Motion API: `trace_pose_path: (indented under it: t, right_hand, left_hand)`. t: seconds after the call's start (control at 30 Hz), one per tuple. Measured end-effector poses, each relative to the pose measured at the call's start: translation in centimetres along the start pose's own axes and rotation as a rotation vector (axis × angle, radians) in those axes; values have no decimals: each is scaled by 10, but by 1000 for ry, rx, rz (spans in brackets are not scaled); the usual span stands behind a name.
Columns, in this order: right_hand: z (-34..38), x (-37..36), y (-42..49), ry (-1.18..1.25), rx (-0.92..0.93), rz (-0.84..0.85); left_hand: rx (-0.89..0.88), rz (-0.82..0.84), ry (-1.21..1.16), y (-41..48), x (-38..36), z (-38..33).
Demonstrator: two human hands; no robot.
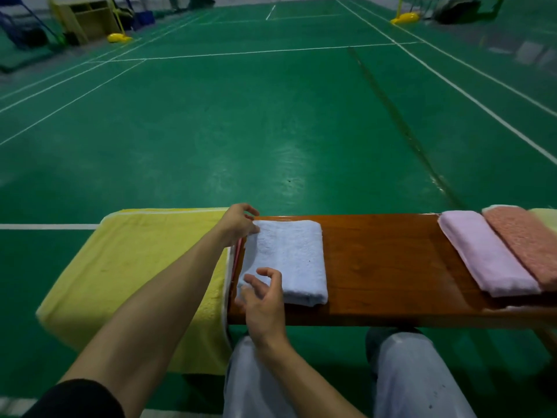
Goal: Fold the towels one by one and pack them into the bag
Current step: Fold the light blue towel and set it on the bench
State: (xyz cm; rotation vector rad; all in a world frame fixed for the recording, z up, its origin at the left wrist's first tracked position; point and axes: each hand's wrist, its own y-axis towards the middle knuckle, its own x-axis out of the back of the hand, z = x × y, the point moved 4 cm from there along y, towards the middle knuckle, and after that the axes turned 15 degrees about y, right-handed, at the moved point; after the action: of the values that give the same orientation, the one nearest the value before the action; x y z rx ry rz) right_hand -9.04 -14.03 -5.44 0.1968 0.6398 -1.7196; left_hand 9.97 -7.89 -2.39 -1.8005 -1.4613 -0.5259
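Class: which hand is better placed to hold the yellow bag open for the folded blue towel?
Left, probably: the left hand sits at the bag's opening by the blue towel's far corner; the right hand hovers over its near corner, free to push.
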Motion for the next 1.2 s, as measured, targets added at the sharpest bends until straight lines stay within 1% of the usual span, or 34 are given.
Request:
trace_pose_path:
  t: [0.17,0.27,0.33,0.4,0.47,0.53,0.6,0.7,0.8,0.9,1.0,1.07,1.13,1.2]
  right_hand:
    - [-5,-4,3,-36,-12,11]
    - [-4,-6,3,-30,-48,76]
    - [5,-1,1,-28,-48,93]
    - [28,15,0,-77,106,-18]
    - [55,34,0,-142,294,-200]
    - [68,45,5,-210,379,-311]
    - [65,48,12,-268,365,-356]
    - [52,50,19,-425,349,-378]
    - [40,50,25,-618,299,-303]
    - [38,52,32,-906,245,-172]
    - [48,65,46,-1125,212,-15]
    - [61,79,53,-1259,219,156]
    - [77,95,56,-1387,230,338]
    - [94,110,59,-1524,204,480]
  left_hand:
    - [-99,-104,189,3,0,6]
    - [-171,-137,345,6,0,4]
    - [-280,-156,525,5,-3,-3]
    - [-469,-176,617,-5,-8,-21]
    - [-716,-119,624,-20,-18,-41]
    - [-898,23,686,-37,-34,-54]
    - [-982,149,775,-45,-50,-57]
    - [-982,240,830,-41,-56,-46]
    - [-919,270,879,-35,-46,-33]
    - [-885,312,951,-31,-37,-29]
    - [-866,306,1079,-33,-34,-31]
    - [-862,264,1180,-38,-37,-34]
    - [-869,168,1303,-44,-43,-37]
    - [-908,60,1369,-50,-53,-37]
